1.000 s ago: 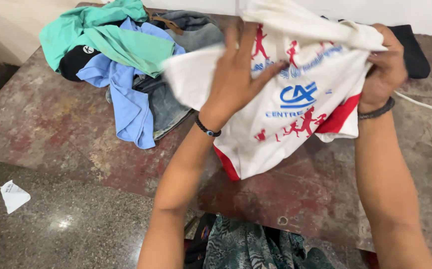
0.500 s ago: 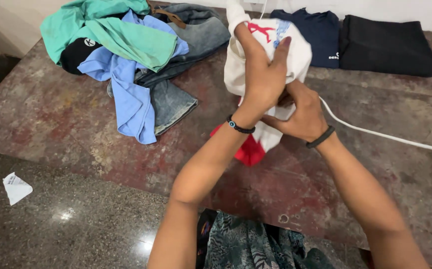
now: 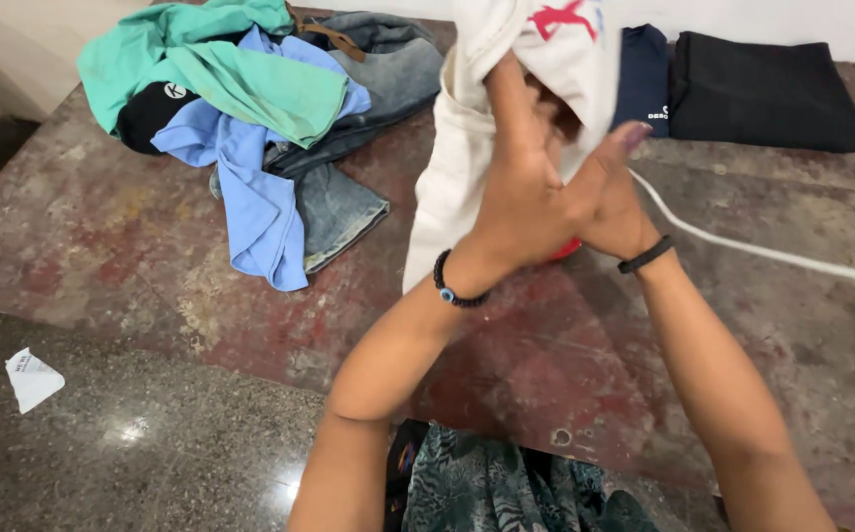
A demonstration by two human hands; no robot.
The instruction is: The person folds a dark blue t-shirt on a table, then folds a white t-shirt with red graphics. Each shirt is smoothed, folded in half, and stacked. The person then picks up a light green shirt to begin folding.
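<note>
— What did the frame's centre show?

— A person's left hand [image 3: 521, 192] and right hand [image 3: 613, 202], both closed on a white cotton T-shirt with red printed figures [image 3: 467, 148], held it lifted above the worn reddish stone table [image 3: 132, 246], the cloth reaching the top edge.

— And around it?

— At upper left lay a heap of green and light-blue shirts over denim jeans [image 3: 250, 108]; at upper right, a folded navy garment [image 3: 642, 79] and a folded black garment [image 3: 767, 89]. A white cable [image 3: 743, 246] crossed the right side.

— How was the hold best managed?

— Arguably by pinching the seams, keeping the fabric taut and clear of the cable.
</note>
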